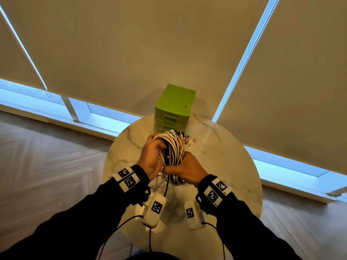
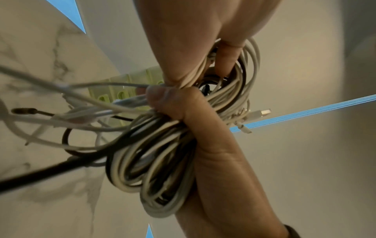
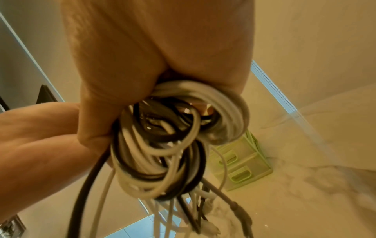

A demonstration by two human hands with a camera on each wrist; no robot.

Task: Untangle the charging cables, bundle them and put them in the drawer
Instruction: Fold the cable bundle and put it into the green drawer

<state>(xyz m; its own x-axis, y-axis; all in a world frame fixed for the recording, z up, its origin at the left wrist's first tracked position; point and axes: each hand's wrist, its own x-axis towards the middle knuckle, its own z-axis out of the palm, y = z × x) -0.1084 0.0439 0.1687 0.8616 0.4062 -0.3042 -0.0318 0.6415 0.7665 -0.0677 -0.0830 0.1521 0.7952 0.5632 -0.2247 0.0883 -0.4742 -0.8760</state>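
Note:
A coil of white and black charging cables (image 1: 173,149) hangs above the round marble table (image 1: 221,151), held in both hands. My left hand (image 1: 152,156) grips the coil's far left side, fingers curled through the loops. My right hand (image 1: 185,169) clasps its near end in a fist. Several plugs (image 1: 189,140) stick out at the coil's far right. Loose ends (image 3: 203,209) dangle from the cables (image 3: 162,145) toward the table. In the left wrist view the cables (image 2: 152,161) are squeezed between both hands. The green drawer unit (image 1: 174,104) stands at the table's far edge with all drawers closed.
Beige roller blinds (image 1: 150,44) cover the windows right behind the drawer unit. Wooden floor (image 1: 47,156) surrounds the small table on all sides. White camera units (image 1: 155,209) with black leads hang under both wrists over the table's near part.

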